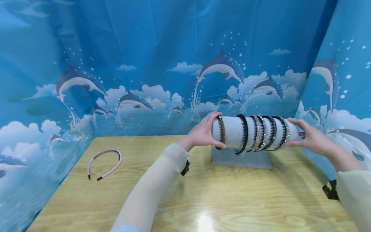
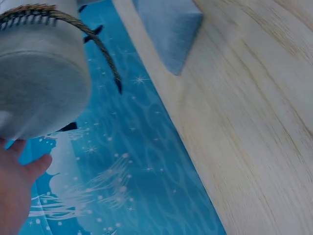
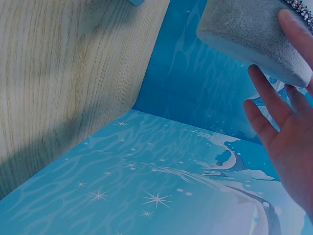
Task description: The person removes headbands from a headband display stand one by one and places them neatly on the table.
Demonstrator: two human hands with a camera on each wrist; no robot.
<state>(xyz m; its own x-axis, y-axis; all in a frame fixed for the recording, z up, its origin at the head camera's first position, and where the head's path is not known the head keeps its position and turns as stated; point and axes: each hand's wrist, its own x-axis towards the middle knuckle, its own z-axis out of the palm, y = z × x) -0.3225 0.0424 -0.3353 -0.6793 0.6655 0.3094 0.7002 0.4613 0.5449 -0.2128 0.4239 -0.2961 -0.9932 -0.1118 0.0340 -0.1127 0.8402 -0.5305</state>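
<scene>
A grey, velvety headband display roll (image 1: 232, 130) lies sideways at the right of the table, several headbands around it. A gold toothed headband (image 1: 222, 129) is at its left end, a plain black one (image 1: 244, 133) beside it, and sparkly ones (image 1: 263, 132) toward the right. My left hand (image 1: 204, 130) grips the left end, thumb low in front beside the gold headband. The right hand (image 1: 311, 137) holds the opposite end between thumb and fingers. In the right wrist view, the fingers (image 3: 269, 95) spread around the roll's end (image 3: 249, 39). Its far side is hidden.
The roll's flat grey base (image 1: 242, 159) is beneath it; whether it touches the table is hard to tell. A pink headband (image 1: 117, 164) lies on the wooden table (image 1: 139, 145) at the left. A blue dolphin-print curtain (image 1: 162, 58) encloses the back and sides.
</scene>
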